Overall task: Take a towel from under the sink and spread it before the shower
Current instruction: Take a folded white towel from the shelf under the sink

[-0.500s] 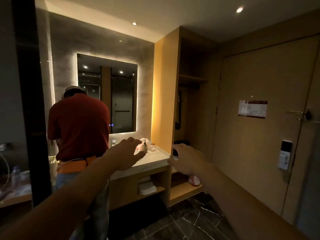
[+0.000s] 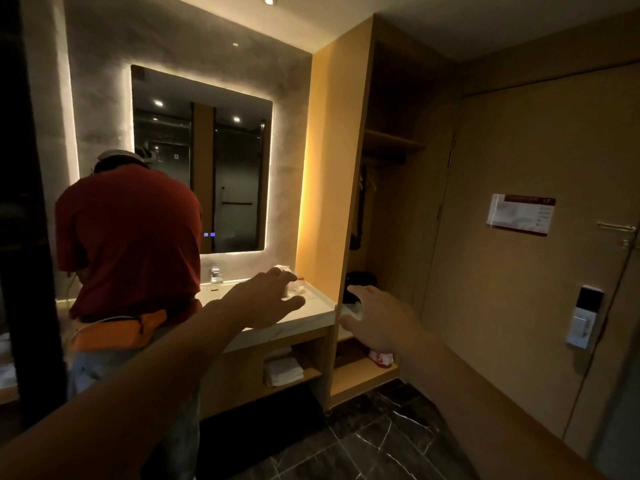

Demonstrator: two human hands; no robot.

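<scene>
Two empty hands are reaching forward, fingers spread wide: left hand (image 2: pixel 266 299) over the worktop (image 2: pixel 311 315), right hand (image 2: pixel 377 323) at its 3 o'clock; folded towels (image 2: pixel 283 370) are lying on the shelf (image 2: pixel 313 373) below, at 6 o'clock

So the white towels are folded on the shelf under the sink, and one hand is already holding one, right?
Not quite. The head view shows the folded white towels on the shelf under the sink, but neither the left hand nor the right hand holds one; both are open and empty.
</scene>
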